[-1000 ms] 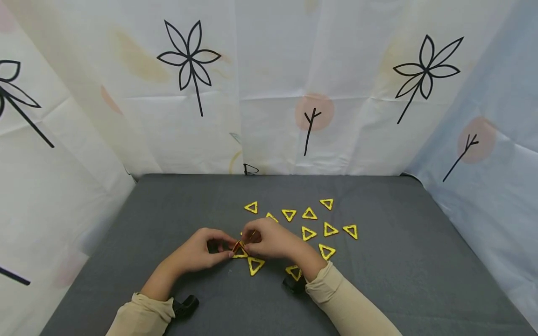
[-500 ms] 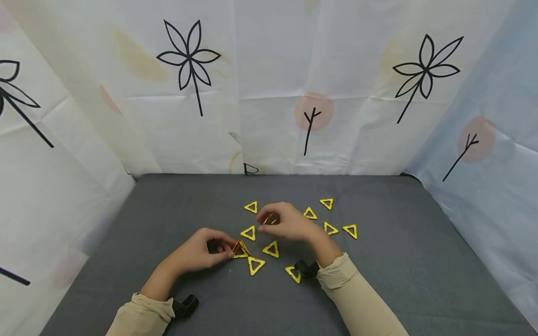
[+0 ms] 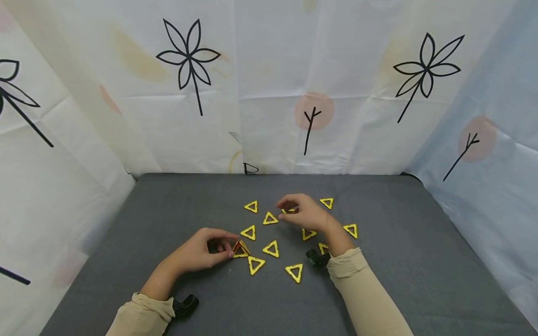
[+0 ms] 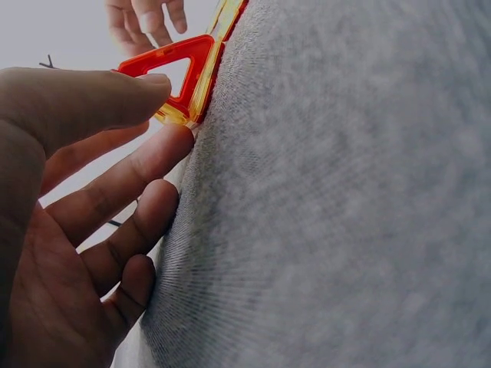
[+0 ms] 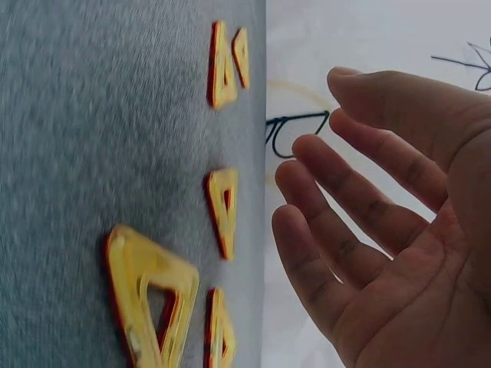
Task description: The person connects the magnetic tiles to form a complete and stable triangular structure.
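Observation:
My left hand pinches a small leaning build of triangular magnetic tiles between thumb and fingers. In the left wrist view the thumb lies against a red-looking tilted tile, and the lower fingers are loosely bent beside the cloth. A flat yellow tile adjoins the build at its near right corner. Farther back, my right hand hovers with fingers spread and loosely bent, overlapping a yellow tile in the head view. Nothing lies between its fingers in the right wrist view.
Several yellow triangular tiles are scattered over the grey cloth-covered table, among them a near tile and a far-right tile. My right forearm partly covers others. A patterned white curtain stands behind the table.
My right hand has left the build and moved back and to the right over the scattered tiles, uncovering several tiles in the middle. My left hand stays at the build.

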`<state>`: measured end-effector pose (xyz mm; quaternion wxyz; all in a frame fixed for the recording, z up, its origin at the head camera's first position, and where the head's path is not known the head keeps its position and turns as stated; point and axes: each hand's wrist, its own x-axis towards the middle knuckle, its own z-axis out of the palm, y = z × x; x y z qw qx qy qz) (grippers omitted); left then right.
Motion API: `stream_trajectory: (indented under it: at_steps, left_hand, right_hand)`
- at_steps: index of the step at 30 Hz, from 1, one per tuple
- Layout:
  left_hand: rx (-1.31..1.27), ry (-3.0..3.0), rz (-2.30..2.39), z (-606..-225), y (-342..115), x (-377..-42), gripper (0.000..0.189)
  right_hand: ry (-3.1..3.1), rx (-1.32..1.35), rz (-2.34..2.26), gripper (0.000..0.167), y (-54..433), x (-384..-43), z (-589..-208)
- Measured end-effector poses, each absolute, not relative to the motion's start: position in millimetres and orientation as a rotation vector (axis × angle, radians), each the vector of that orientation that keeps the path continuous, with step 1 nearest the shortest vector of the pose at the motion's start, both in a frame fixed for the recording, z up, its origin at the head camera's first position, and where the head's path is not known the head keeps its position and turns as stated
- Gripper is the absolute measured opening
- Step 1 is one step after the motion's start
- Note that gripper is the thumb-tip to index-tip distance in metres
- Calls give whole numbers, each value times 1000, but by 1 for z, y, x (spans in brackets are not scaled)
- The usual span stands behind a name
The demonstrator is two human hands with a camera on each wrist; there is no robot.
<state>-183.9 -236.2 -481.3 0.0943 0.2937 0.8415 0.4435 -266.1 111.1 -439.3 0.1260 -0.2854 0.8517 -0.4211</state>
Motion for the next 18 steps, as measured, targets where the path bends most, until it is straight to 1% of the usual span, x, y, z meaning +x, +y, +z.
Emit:
stream_trajectory:
  at_steps: [4,9,14,18]
  left_hand:
    - [880,2499,1308,-481,-236,-184,34]
    - [875,2500,1296,-481,-236,-184,34]
    - [879,2511,1293,-482,-236,-184,34]
    - [878,2509,1301,-482,-236,-183,33]
  right_hand:
    - [2539,-771,-1179,35,115,-267,-441]
    - [2588,-728,-1107,42,116,-268,-444]
    - [2615,-758,-1011,45,117,-271,-450]
    - [2628,-783,-948,43,116,-272,-453]
